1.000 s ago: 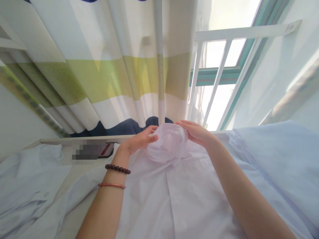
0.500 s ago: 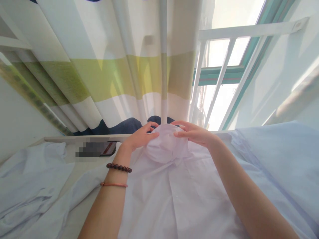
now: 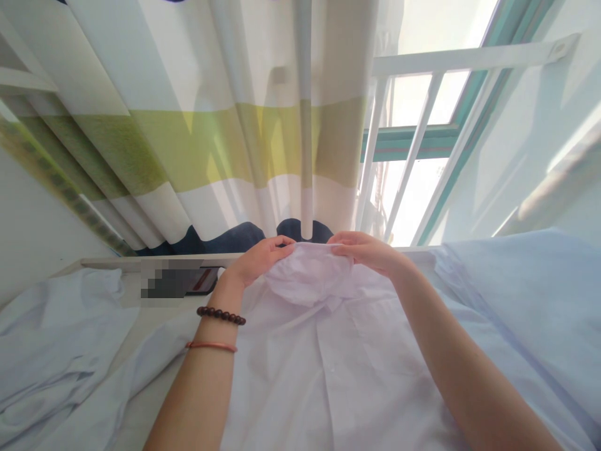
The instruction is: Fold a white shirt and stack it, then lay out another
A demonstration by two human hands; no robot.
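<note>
A white button-front shirt (image 3: 338,369) lies spread in front of me, its collar end away from me. Its collar (image 3: 310,275) is bunched up between my two hands. My left hand (image 3: 258,258) pinches the collar's left side, fingers closed on the cloth; two bracelets ring that wrist. My right hand (image 3: 369,250) grips the collar's right side with thumb and fingers pressed on the fabric.
Pale blue garments lie at the left (image 3: 51,338) and the right (image 3: 530,300). A striped curtain (image 3: 225,138) hangs behind the surface's far edge. A window with white bars (image 3: 413,150) is at the back right. A dark flat object (image 3: 201,279) rests near the far edge.
Both hands have pulled the collar's top edge apart and flatter; the rounded bulge of cloth seen earlier has spread wider. The arms have barely shifted.
</note>
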